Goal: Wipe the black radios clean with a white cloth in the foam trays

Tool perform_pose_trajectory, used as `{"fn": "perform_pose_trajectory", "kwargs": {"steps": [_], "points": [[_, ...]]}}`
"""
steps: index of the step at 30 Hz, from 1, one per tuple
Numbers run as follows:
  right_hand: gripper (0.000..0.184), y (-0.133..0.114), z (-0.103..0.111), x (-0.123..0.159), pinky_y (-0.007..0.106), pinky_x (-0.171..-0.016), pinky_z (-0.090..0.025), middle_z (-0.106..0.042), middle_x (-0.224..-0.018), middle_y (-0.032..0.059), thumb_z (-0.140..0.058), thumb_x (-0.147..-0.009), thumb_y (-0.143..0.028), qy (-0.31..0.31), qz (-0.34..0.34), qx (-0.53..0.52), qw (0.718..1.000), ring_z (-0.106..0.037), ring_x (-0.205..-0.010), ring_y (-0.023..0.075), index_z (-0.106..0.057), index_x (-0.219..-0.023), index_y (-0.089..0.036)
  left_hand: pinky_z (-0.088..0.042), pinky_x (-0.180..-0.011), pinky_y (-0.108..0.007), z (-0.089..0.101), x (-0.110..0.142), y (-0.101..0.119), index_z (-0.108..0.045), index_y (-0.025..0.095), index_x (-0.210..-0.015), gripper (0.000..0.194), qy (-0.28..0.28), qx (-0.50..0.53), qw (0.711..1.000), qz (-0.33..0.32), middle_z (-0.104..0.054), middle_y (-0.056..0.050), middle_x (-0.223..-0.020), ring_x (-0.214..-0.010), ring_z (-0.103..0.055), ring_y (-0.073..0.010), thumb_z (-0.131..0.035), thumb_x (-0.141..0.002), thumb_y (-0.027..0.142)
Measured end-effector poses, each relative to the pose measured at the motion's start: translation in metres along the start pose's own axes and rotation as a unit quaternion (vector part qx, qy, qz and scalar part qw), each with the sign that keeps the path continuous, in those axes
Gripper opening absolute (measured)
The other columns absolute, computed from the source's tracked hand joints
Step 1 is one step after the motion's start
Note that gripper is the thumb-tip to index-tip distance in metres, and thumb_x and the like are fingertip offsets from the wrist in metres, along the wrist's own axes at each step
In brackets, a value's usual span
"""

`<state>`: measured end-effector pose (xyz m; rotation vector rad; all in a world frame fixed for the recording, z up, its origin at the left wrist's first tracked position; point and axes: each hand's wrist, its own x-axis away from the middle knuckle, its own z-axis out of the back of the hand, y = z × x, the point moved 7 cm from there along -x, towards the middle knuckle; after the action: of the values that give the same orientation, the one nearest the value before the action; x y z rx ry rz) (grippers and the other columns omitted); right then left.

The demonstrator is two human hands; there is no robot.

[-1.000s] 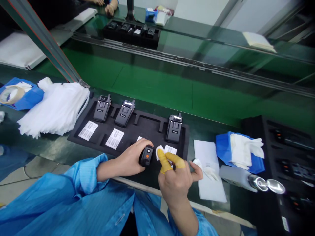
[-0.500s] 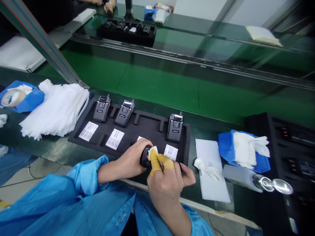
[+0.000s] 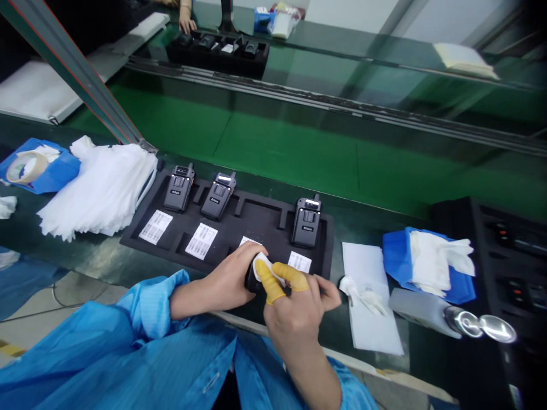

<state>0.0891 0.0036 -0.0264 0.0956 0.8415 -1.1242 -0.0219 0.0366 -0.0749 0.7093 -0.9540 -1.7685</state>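
My left hand (image 3: 228,279) is closed around a black walkie-talkie (image 3: 251,280), most of it hidden by both hands. Yellow finger cots cover two fingers of my right hand (image 3: 294,304), which presses a white wipe (image 3: 261,263) against the radio's face. Just beyond lies a black foam tray (image 3: 260,219). In it sit a radio (image 3: 178,188) at the left, a second radio (image 3: 218,196) beside it and a third radio (image 3: 306,223) at the right. White label sheets, such as this one (image 3: 201,241), lie along the tray's near side; my hands partly cover one.
Left of the tray are a stack of white cloths (image 3: 100,191) and a blue bin (image 3: 60,173) with tape. To the right lie a white pad (image 3: 376,324), a blue bin of wipes (image 3: 395,256), a bottle (image 3: 421,310) and a black case (image 3: 453,222). Across the belt, another person's hand (image 3: 187,21) touches a tray.
My right hand has shifted slightly, sliding the wipe up and left over the walkie-talkie. The other person's hand has moved down to the far tray. The view has shifted a little.
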Motion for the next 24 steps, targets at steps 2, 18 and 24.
{"fn": "perform_pose_trajectory", "kwargs": {"steps": [2,18,24], "points": [[0.029,0.0,-0.003,-0.001,0.038,-0.086,-0.025,-0.057,-0.081,-0.0005,-0.042,-0.069,-0.001,-0.01,-0.005,-0.034,0.999,-0.049,-0.08,0.0135,-0.058,-0.081,-0.023,-0.046,-0.087,-0.034,-0.001,0.001,-0.002,-0.04,0.021,-0.11,0.061,-0.004,0.003,1.0,-0.002,-0.05,-0.006,-0.107,-0.099,-0.053,-0.0207,-0.057,-0.055,0.0],[0.028,0.026,0.002,0.012,0.039,-0.085,-0.025,-0.058,-0.088,0.0008,-0.045,-0.066,0.0,-0.031,-0.013,-0.043,0.999,-0.049,-0.081,0.0133,-0.061,-0.074,-0.022,-0.048,-0.082,-0.032,0.002,-0.001,0.004,-0.042,0.021,-0.105,0.056,-0.001,-0.012,1.0,0.001,-0.051,-0.004,-0.104,-0.094,-0.054,-0.019,-0.049,-0.055,-0.003],[0.031,0.017,0.002,0.009,0.039,-0.085,-0.026,-0.059,-0.086,0.0003,-0.045,-0.069,0.0,-0.006,-0.007,-0.002,1.0,-0.049,-0.079,0.0128,-0.062,-0.081,-0.023,-0.048,-0.083,-0.032,0.002,-0.002,0.005,-0.042,0.021,-0.106,0.057,-0.004,-0.005,1.0,-0.007,-0.051,-0.004,-0.103,-0.095,-0.054,-0.019,-0.049,-0.055,-0.003]]}}
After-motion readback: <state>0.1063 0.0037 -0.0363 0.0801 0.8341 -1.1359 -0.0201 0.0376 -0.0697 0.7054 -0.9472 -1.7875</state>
